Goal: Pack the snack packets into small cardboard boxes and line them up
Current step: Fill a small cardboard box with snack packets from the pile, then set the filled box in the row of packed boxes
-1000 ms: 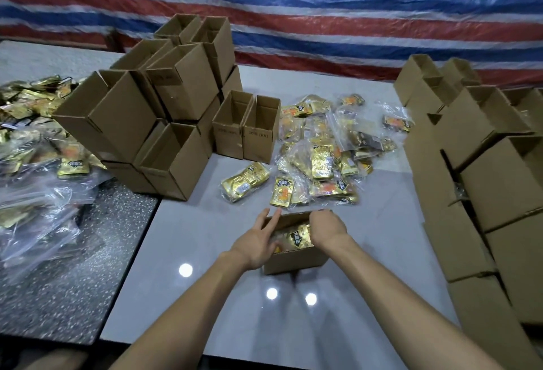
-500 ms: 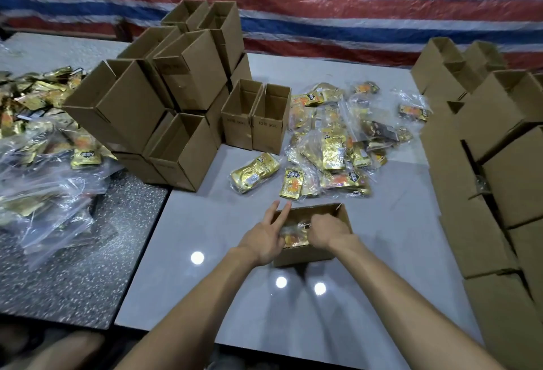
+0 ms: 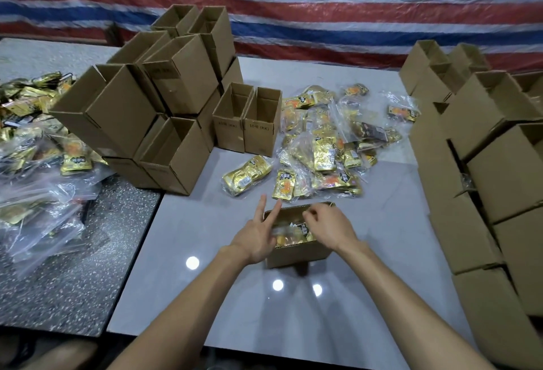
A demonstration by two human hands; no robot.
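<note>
At the left edge of the frame, clear bags of gold packets lie heaped on a dark speckled table, partly cut off by the frame. Next to them, in the upper left centre, empty cardboard boxes are stacked on their sides. Two upright open boxes stand just beside the stack.

In the centre, loose snack packets are piled on the pale table, and one gold pouch lies apart at the pile's left. Below the pile sits the small open box now being filled, with packets showing inside.

The left hand rests at the box's left rim, two fingers straight and spread in a V. The right hand hovers over the opening with its fingers curled. Motion blur hides whether they pinch a packet or only press one down.

The packets look light, soft and slick in their foil, so they would likely slide. Pinching one by a sealed edge should hold best. The box is thin card, stiff enough to take by its side walls.

The hands cover much of the box's inside, so how full it is cannot be read. At the right, stacked boxes run out of frame, their contents mostly unseen.
</note>
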